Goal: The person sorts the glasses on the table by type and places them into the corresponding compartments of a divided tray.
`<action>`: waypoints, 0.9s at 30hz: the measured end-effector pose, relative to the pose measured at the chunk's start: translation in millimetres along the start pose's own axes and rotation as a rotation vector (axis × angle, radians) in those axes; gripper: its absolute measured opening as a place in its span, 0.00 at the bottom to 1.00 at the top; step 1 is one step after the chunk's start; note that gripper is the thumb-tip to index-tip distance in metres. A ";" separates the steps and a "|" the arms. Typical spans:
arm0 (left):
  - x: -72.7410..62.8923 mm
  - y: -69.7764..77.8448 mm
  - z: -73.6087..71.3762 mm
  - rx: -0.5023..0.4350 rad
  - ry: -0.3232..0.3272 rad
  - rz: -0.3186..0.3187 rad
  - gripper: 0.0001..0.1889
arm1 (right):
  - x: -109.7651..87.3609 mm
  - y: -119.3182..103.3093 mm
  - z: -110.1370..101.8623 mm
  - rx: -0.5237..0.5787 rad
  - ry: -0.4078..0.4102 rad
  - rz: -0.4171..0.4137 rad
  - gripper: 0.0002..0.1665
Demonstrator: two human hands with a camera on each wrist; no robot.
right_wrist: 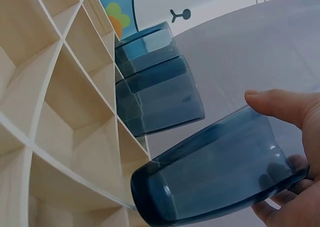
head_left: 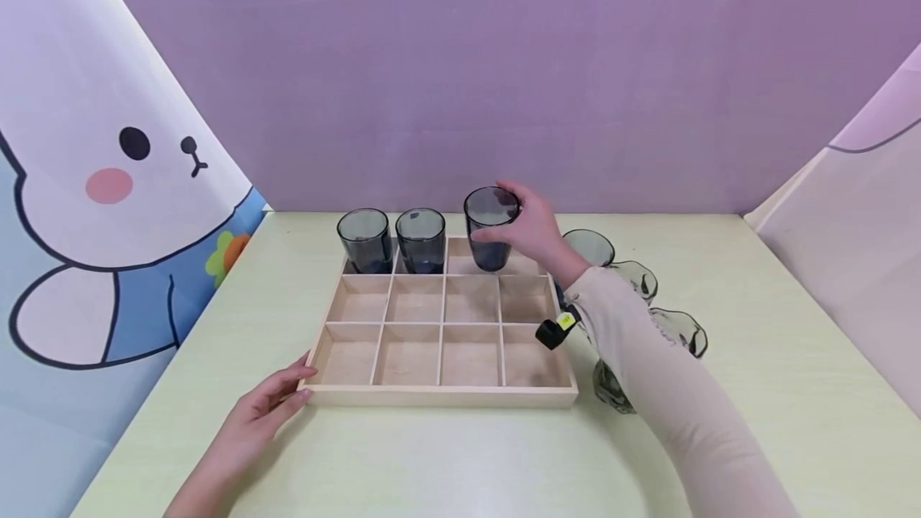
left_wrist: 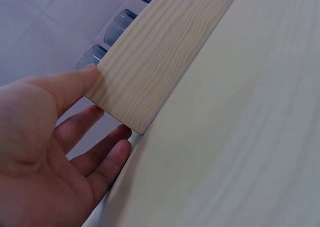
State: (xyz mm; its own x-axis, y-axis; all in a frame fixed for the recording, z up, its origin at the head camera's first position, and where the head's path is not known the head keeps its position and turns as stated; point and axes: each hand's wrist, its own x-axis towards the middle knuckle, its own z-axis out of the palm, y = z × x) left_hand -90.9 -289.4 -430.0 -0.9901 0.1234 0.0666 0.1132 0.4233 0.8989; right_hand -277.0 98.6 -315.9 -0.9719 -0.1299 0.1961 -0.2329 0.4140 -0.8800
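My right hand (head_left: 532, 230) grips a smoky blue-grey drinking glass (head_left: 491, 256) near its rim, thumb on one side and fingers on the other. The glass is over the back row of a divided wooden tray (head_left: 439, 397), around the third compartment from the left. In the right wrist view its dark base overlaps the dividers. Two matching glasses, one at the far left (head_left: 368, 249) and one beside it (head_left: 422, 249), stand upright in the first two back compartments. My left hand (head_left: 262, 408) holds the tray's front left corner between thumb and fingers.
Right of the tray stand several more glasses, partly hidden by my right sleeve: a smooth one (head_left: 590, 244) at the back, and wavy-rimmed ones (head_left: 682, 329) nearer. A purple cloth backdrop (head_left: 489, 86) rises behind the pale table (head_left: 424, 462). A black strap (head_left: 552, 334) is at my right wrist.
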 end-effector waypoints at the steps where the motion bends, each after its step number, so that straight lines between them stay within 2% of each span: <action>1: 0.2 -0.1 0.0 0.001 0.000 0.001 0.16 | 1.7 1.3 2.0 0.018 0.011 0.001 0.56; 13: 1.0 -0.2 -0.8 -0.003 -0.011 -0.039 0.17 | 11.1 10.4 17.8 0.193 0.076 0.004 0.56; 18: 1.3 1.0 -1.7 0.015 -0.013 -0.055 0.17 | 10.5 11.1 26.0 0.171 0.071 0.008 0.56; 27: 0.9 3.0 -1.6 0.018 -0.025 -0.092 0.19 | 5.3 21.9 37.3 0.106 0.029 0.068 0.58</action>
State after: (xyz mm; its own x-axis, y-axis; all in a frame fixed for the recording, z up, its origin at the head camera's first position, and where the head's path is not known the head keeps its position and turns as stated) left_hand -91.6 -289.5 -426.6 -0.9941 0.1048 -0.0272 0.0230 0.4500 0.8927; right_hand -286.0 73.4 -350.3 -0.9863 -0.0776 0.1457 -0.1631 0.3231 -0.9322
